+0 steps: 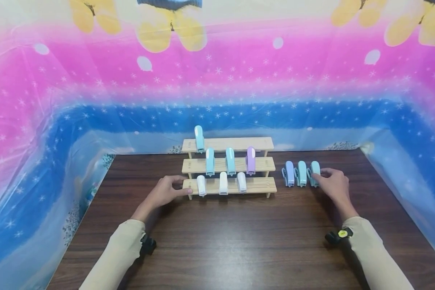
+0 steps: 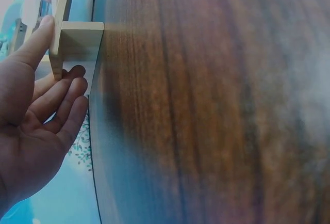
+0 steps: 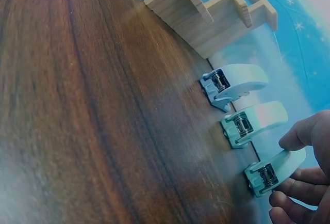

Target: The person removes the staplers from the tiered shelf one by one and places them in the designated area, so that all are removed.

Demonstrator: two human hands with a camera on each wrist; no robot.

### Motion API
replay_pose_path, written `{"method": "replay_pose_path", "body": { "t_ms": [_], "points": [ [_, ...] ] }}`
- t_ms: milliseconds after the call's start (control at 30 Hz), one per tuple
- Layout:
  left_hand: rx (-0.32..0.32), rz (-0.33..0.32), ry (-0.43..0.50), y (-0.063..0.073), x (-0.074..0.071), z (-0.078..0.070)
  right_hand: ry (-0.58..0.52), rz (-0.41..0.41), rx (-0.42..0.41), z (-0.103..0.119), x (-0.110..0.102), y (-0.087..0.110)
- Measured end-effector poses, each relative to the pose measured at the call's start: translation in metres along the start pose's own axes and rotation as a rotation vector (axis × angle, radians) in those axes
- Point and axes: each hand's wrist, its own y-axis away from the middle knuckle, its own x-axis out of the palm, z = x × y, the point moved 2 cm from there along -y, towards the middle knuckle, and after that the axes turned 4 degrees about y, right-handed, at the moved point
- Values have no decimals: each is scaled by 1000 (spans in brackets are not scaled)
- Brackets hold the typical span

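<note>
My left hand point(image 1: 168, 188) pinches the left end of the lowest tier of a wooden stand point(image 1: 212, 187), thumb on one side and fingers behind in the left wrist view. My right hand point(image 1: 334, 184) pinches the rightmost mint stapler-like tool point(image 3: 281, 170) between thumb and fingers; a metal mechanism shows at its front. Left of it on the table are another mint tool point(image 1: 301, 174) and a periwinkle one point(image 1: 289, 174). On the stand, the top tier bears a mint tool point(image 1: 199, 139). The middle tier holds two mint ones and a purple one point(image 1: 251, 160); three white ones point(image 1: 223, 183) lie on the lowest.
The dark wooden table point(image 1: 224, 241) extends in front of the stand. A patterned pink and blue cloth point(image 1: 239, 88) hangs behind and along both sides. Black wrist devices point(image 1: 148, 244) sit at both light sleeves point(image 1: 366, 237).
</note>
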Motion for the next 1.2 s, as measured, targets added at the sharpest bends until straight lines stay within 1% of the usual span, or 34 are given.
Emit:
{"method": "replay_pose_path", "body": {
  "t_ms": [267, 400, 500, 600, 700, 800, 933, 1067, 1200],
  "points": [
    [2, 1, 2, 0, 0, 0, 8, -12, -7, -2, 1, 0],
    [3, -4, 4, 0, 0, -1, 17, 15, -2, -2, 0, 0],
    [4, -4, 3, 1, -1, -2, 27, 30, -3, 1, -4, 0],
    [3, 0, 4, 1, 0, -2, 28, 4, -30, 6, -11, -1],
    [1, 0, 7, 1, 0, -2, 33, -41, -74, 14, -20, -2],
    [0, 0, 1, 1, 0, -1, 37, -63, -102, 25, -26, -3],
    [-8, 1, -9, -1, 0, 1, 35, -67, -139, 43, -35, -5],
    [-11, -3, -6, -2, 0, 1, 35, -56, -206, 68, -41, -4],
    [-16, -8, -2, -1, 1, 1, 27, -40, -282, 94, -42, 0]
  ]
}}
